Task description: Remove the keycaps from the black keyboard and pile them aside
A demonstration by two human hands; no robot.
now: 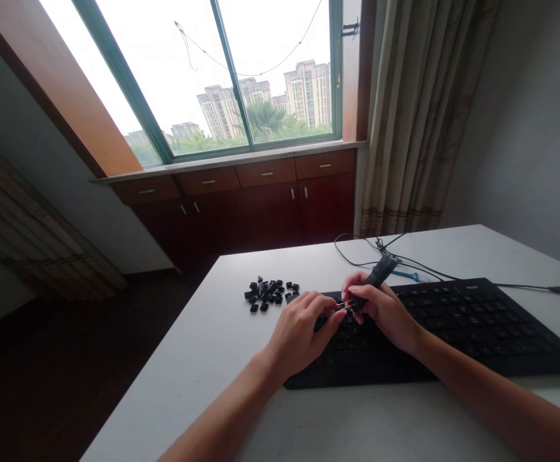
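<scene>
Gripping a black-handled keycap puller in the closed right hand over the black keyboard, while left hand fingers pinch at its wire tip, risks flicking a cap toward the loose keycaps left of the keyboard.

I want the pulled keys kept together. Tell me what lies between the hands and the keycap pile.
Nothing visible. Bare white table separates the left hand from the keycap pile. The right hand holds the keycap puller over the keyboard.
</scene>
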